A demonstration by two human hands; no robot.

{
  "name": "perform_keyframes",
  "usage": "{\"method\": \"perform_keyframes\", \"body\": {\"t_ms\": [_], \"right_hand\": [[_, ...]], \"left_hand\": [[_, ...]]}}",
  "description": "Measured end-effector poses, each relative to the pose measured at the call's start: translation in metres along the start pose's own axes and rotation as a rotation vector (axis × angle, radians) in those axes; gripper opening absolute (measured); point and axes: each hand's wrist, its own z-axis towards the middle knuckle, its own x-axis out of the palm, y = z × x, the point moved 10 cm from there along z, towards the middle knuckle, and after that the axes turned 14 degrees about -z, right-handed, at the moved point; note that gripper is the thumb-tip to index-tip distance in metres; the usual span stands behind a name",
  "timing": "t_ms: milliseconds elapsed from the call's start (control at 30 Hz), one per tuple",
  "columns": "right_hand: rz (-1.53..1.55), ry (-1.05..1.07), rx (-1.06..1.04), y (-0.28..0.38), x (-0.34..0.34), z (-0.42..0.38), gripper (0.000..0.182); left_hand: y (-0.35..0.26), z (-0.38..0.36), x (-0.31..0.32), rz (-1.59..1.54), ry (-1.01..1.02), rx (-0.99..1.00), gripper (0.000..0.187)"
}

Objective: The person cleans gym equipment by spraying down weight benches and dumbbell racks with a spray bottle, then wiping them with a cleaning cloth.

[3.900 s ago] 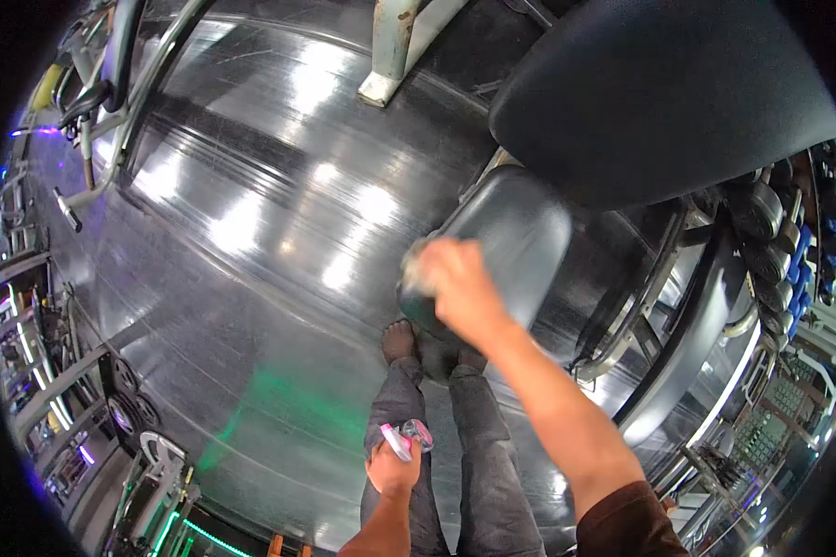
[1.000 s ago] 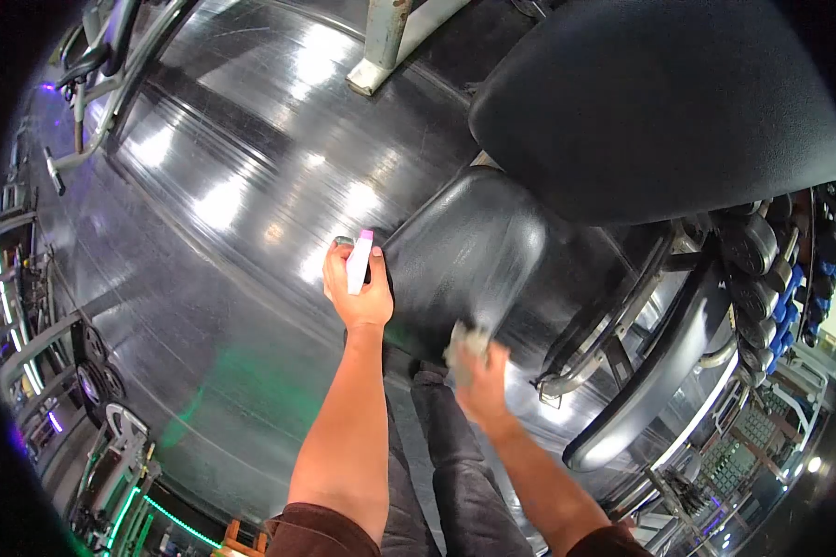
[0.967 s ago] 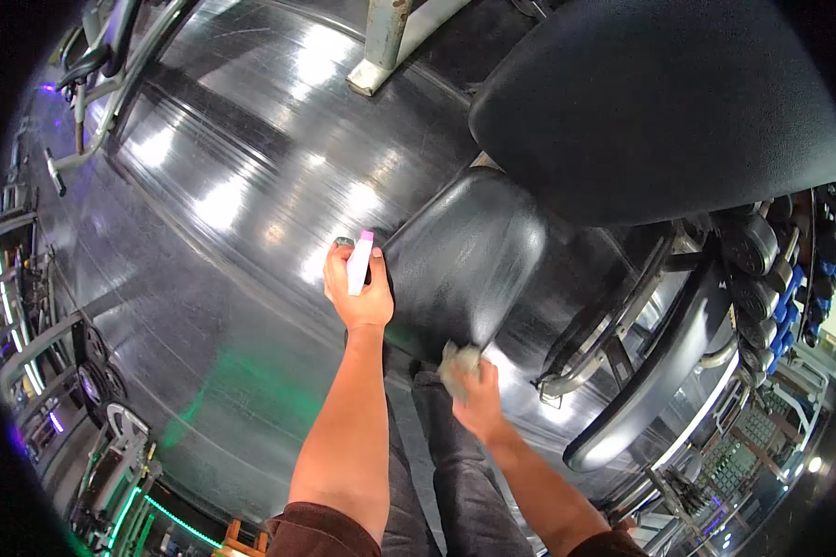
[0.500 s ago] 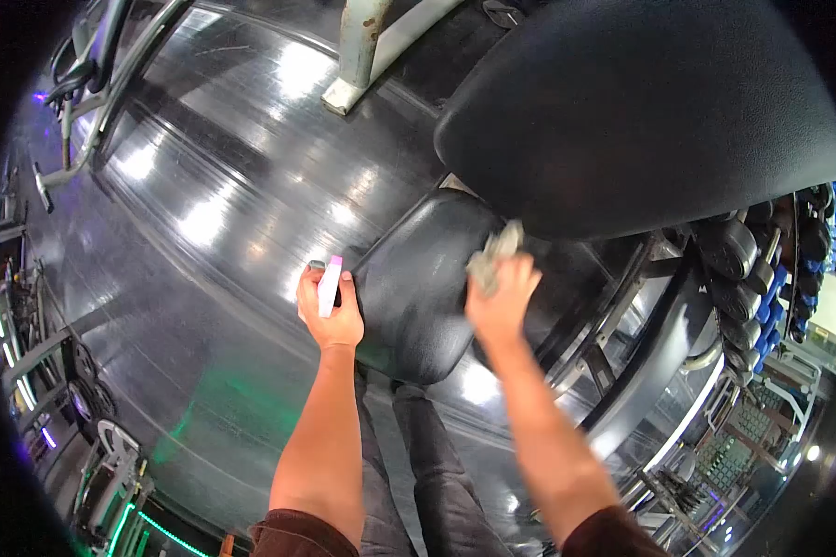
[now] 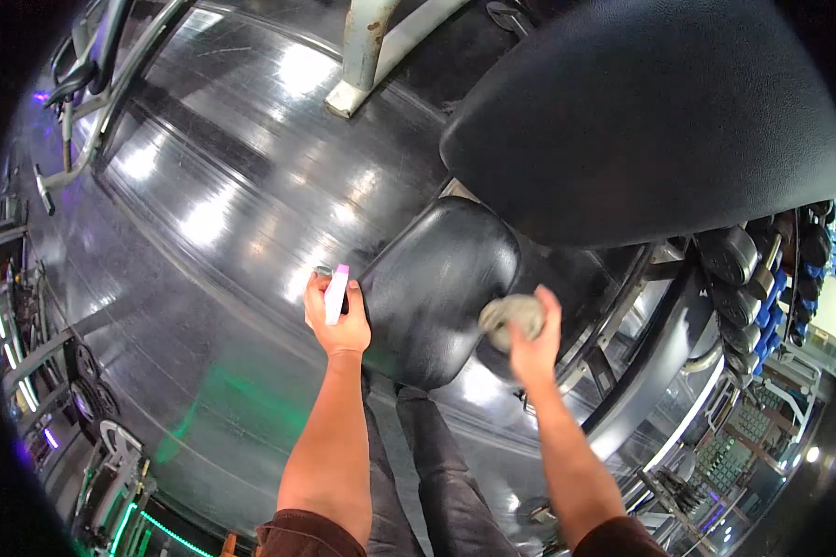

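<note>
A black padded seat [image 5: 437,288] lies in front of my legs, under the much larger black backrest [image 5: 641,121]. Just off the seat's left edge, my left hand [image 5: 340,323] is wrapped round what looks like a spray bottle [image 5: 337,295], its white head tipped with pink; the hand covers most of its body. My right hand [image 5: 537,348] grips a bunched greyish cloth [image 5: 513,318] beside the seat's right edge. The cloth overlaps that edge in this view and is slightly blurred.
A white metal frame foot [image 5: 346,97] stands on the shiny dark floor [image 5: 204,278] beyond the seat. Dumbbells [image 5: 729,255] sit on a rack at right, near another bench pad [image 5: 650,362]. Gym machines [image 5: 74,121] line the left side.
My right hand has swept the cloth from the seat's upper right edge down and to the right, turning the hand. My left hand keeps its hold beside the seat.
</note>
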Motion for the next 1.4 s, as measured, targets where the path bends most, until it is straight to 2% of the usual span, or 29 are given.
{"method": "perform_keyframes", "body": {"t_ms": [33, 67, 133, 167, 200, 233, 267, 300, 333, 367, 467, 533, 567, 600, 633, 667, 700, 733, 800, 867, 900, 967, 1000, 1067, 1167, 1233, 1267, 1300, 1400], "right_hand": [[0.061, -0.041, 0.093, -0.003, -0.004, 0.028, 0.059], [-0.062, -0.054, 0.078, 0.013, -0.010, 0.050, 0.051], [0.171, -0.006, 0.156, -0.026, 0.036, 0.056, 0.047], [0.179, -0.101, 0.146, -0.012, 0.040, 0.038, 0.038], [0.211, -0.091, 0.185, -0.015, 0.051, 0.013, 0.032], [0.096, -0.159, 0.156, 0.000, 0.053, -0.020, 0.030], [0.096, -0.066, 0.227, -0.010, 0.068, -0.061, 0.031], [0.164, 0.053, 0.418, -0.015, 0.079, -0.101, 0.032], [0.068, 0.183, 0.401, -0.023, 0.085, -0.134, 0.034], [-0.027, 0.311, 0.382, -0.032, 0.093, -0.162, 0.035], [-0.123, 0.646, 0.035, -0.030, 0.088, -0.191, 0.035], [-0.125, 0.397, -0.036, -0.030, 0.042, -0.142, 0.035], [-0.103, 0.297, 0.158, -0.035, 0.021, -0.102, 0.030], [0.130, 0.219, 0.142, -0.022, 0.005, -0.058, 0.027], [0.066, 0.160, 0.221, -0.023, -0.006, -0.023, 0.026], [-0.008, 0.079, 0.177, -0.042, -0.005, 0.007, 0.037], [-0.026, 0.068, 0.105, -0.038, -0.003, 0.035, 0.053], [-0.078, 0.015, 0.024, -0.011, -0.004, 0.057, 0.060], [0.111, 0.026, -0.109, -0.007, 0.037, 0.056, 0.055], [-0.216, -0.062, -0.077, 0.041, 0.040, 0.011, 0.060], [-0.266, -0.013, -0.208, 0.055, 0.051, -0.022, 0.061], [-0.437, 0.270, -0.376, 0.076, 0.082, -0.096, 0.060], [-0.558, 0.515, -0.398, 0.079, 0.095, -0.141, 0.057], [-0.357, 0.650, -0.386, 0.067, 0.102, -0.199, 0.054], [0.155, 0.742, -0.144, 0.054, 0.081, -0.206, 0.051], [0.071, 0.331, -0.315, 0.057, 0.033, -0.141, 0.051], [0.247, 0.313, -0.243, 0.061, 0.012, -0.089, 0.049], [-0.007, 0.159, -0.157, 0.075, -0.019, -0.042, 0.049], [-0.255, 0.037, -0.356, 0.086, -0.028, 0.059, 0.061]], "left_hand": [[-0.002, 0.002, 0.000, -0.005, 0.001, 0.006, 0.037], [-0.003, 0.002, 0.000, -0.009, 0.003, 0.009, 0.036], [-0.002, 0.000, -0.001, -0.007, 0.003, 0.005, 0.035], [-0.001, 0.000, -0.001, -0.005, -0.002, -0.001, 0.034], [-0.002, 0.002, 0.000, -0.005, -0.012, -0.004, 0.033], [-0.003, 0.002, 0.000, -0.001, -0.004, -0.005, 0.033], [-0.005, 0.003, 0.001, 0.002, 0.004, -0.004, 0.032], [-0.005, 0.002, 0.001, 0.008, 0.011, -0.004, 0.032], [-0.004, 0.001, -0.001, 0.016, 0.008, -0.004, 0.032], [-0.004, 0.001, 0.000, 0.023, 0.005, -0.003, 0.032], [-0.005, 0.000, 0.001, 0.009, 0.012, -0.005, 0.032], [-0.005, 0.005, 0.000, -0.001, -0.002, 0.021, 0.032], [-0.004, 0.005, -0.001, 0.001, -0.016, 0.043, 0.032], [-0.004, 0.002, -0.001, 0.002, -0.018, 0.060, 0.032], [-0.002, 0.002, 0.001, 0.004, -0.005, 0.038, 0.032], [-0.003, 0.003, 0.002, -0.005, -0.008, 0.026, 0.033], [-0.004, 0.003, 0.002, -0.015, -0.012, 0.014, 0.033], [-0.004, 0.001, 0.000, -0.020, -0.013, -0.002, 0.033], [-0.004, 0.001, 0.001, -0.001, -0.015, 0.021, 0.031], [-0.007, 0.002, 0.000, 0.020, -0.014, 0.044, 0.030], [-0.008, 0.002, 0.000, 0.014, -0.001, 0.044, 0.030], [-0.010, 0.004, 0.001, -0.002, 0.014, 0.045, 0.029], [-0.010, 0.003, 0.000, -0.002, 0.012, 0.042, 0.029], [-0.012, 0.005, 0.001, -0.009, 0.013, 0.046, 0.029], [-0.021, 0.007, 0.000, -0.037, -0.024, 0.084, 0.026], [-0.018, 0.008, -0.001, -0.056, -0.047, 0.104, 0.027], [-0.016, 0.007, -0.003, -0.062, -0.057, 0.110, 0.027], [-0.012, 0.006, -0.003, -0.050, -0.055, 0.070, 0.027], [-0.011, 0.006, -0.001, -0.070, -0.034, 0.031, 0.028]]}}
